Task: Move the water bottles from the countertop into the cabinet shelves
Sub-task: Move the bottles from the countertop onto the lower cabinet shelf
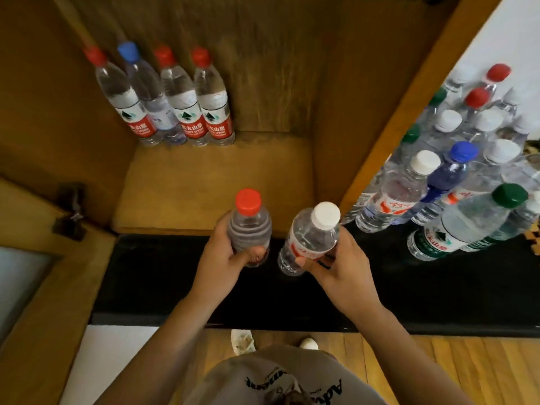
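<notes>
A person stands at a black worktop (163, 276) facing an open wooden cabinet. The left hand (217, 260) has its grip wrapped around a red-cap bottle (249, 226), held upright near the frame's centre. The right hand (333, 266) holds a white-cap bottle (309, 238), tilted toward 1 o'clock, just beside the first. At 11 o'clock, four bottles (175, 100) stand in a row at the back of the shelf (210, 182), touching one another. At 3 o'clock, a cluster of bottles (455, 182) crowds the worktop.
</notes>
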The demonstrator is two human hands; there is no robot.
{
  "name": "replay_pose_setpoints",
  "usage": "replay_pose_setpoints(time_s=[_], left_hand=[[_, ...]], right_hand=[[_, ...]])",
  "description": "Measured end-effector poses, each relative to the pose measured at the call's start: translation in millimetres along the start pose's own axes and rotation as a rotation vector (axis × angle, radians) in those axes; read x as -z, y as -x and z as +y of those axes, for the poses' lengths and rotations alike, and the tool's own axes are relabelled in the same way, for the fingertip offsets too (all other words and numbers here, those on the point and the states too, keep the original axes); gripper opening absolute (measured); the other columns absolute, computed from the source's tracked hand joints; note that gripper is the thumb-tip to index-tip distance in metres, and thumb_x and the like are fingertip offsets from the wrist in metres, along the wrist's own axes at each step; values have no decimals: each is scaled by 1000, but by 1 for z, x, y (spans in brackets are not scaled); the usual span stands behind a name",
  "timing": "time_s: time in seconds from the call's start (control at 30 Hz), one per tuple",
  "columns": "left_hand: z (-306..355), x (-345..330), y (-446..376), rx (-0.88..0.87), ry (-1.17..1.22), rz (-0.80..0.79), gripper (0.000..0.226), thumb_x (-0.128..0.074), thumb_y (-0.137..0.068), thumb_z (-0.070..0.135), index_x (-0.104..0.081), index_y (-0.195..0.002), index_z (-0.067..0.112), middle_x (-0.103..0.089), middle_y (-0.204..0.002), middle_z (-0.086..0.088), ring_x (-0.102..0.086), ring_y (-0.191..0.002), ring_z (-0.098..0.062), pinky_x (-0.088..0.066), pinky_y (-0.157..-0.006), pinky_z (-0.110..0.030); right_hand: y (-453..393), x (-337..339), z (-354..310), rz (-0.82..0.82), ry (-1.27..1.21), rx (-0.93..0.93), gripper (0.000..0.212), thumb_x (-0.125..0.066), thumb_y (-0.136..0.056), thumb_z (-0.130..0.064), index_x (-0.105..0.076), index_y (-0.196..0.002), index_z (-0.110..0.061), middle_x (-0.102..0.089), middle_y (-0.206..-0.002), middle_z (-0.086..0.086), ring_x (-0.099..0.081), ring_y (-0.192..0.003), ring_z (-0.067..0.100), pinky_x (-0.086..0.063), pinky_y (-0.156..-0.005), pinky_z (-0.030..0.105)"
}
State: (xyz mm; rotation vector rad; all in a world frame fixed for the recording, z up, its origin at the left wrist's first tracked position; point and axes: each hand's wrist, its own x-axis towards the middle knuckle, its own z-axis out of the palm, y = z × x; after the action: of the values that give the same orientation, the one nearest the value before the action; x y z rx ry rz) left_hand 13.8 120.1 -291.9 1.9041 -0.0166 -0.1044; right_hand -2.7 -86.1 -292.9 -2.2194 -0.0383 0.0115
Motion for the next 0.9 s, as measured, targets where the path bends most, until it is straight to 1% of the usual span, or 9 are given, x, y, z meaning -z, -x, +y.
replay_pose_setpoints(time_s=[0.07, 0.13, 0.23, 0.3, 0.4, 0.5, 0.57, 0.7, 0.9], left_hand=[[-3, 25, -13, -9, 44, 44, 68, -66, -70, 36, -38, -130, 22, -54, -126, 5, -50, -121, -6, -39, -101, -23], [-6, 47, -28, -12, 70, 100, 65, -69, -70, 29, -39, -127, 20, -55, -125, 0, -52, -119, -12, -40, -101, -31], [-16, 76, -52, 4, 102, 149, 58, -71, -73, 19, -40, -122, 24, -56, -115, 13, -55, -106, 8, -43, -93, -15], [-26, 92, -68, 17, 118, 186, 57, -70, -76, 12, -40, -123, 22, -54, -112, 16, -54, -99, 15, -43, -85, -5], [-39, 111, -92, 49, 131, 234, 57, -70, -77, 10, -40, -125, 14, -56, -114, 6, -56, -105, -4, -46, -86, -16], [-47, 121, -115, 69, 142, 274, 57, -72, -77, 14, -40, -124, 12, -54, -118, -2, -54, -114, -22, -46, -93, -33], [-50, 123, -129, 60, 137, 270, 60, -73, -76, 16, -39, -126, 10, -53, -124, -6, -52, -118, -24, -44, -99, -40], [-49, 120, -156, 15, 164, 233, 64, -73, -76, 13, -39, -129, 10, -51, -130, -10, -48, -124, -26, -39, -106, -45], [-40, 93, -195, -42, 145, 104, 71, -74, -74, 7, -35, -134, 2, -50, -133, -17, -46, -125, -30, -36, -106, -49]], right_hand=[[-19, -7, -17, 7, -5, 45, 63, -74, -72, -36, -42, -125, -24, -55, -125, -8, -51, -115, 6, -44, -93, 20], [-43, -15, -34, 20, -8, 70, 62, -74, -72, -35, -42, -124, -22, -56, -124, -6, -51, -114, 8, -42, -92, 22], [-83, -28, -52, 32, -8, 50, 61, -74, -72, -34, -43, -122, -19, -56, -124, -2, -52, -116, 14, -45, -97, 35], [-111, -37, -59, 42, -21, 20, 63, -74, -72, -31, -42, -124, -16, -54, -126, 1, -51, -118, 18, -44, -99, 38], [-151, -50, -67, 98, -35, -11, 63, -76, -72, -23, -44, -125, -13, -56, -126, 4, -52, -117, 21, -42, -94, 29], [-188, -59, -73, 133, -12, -32, 65, -77, -73, -20, -43, -127, -9, -57, -125, 9, -54, -116, 24, -46, -96, 36], [-211, -62, -77, 137, 11, -49, 65, -76, -73, -22, -43, -127, -7, -58, -125, 11, -55, -115, 26, -47, -95, 39], [-250, -65, -84, 170, 25, -117, 62, -76, -74, -22, -44, -125, -8, -58, -125, 10, -55, -116, 28, -46, -96, 41], [-280, -49, -78, 253, 76, -247, 58, -75, -74, -24, -45, -122, -11, -59, -124, 10, -55, -114, 29, -47, -95, 40]])
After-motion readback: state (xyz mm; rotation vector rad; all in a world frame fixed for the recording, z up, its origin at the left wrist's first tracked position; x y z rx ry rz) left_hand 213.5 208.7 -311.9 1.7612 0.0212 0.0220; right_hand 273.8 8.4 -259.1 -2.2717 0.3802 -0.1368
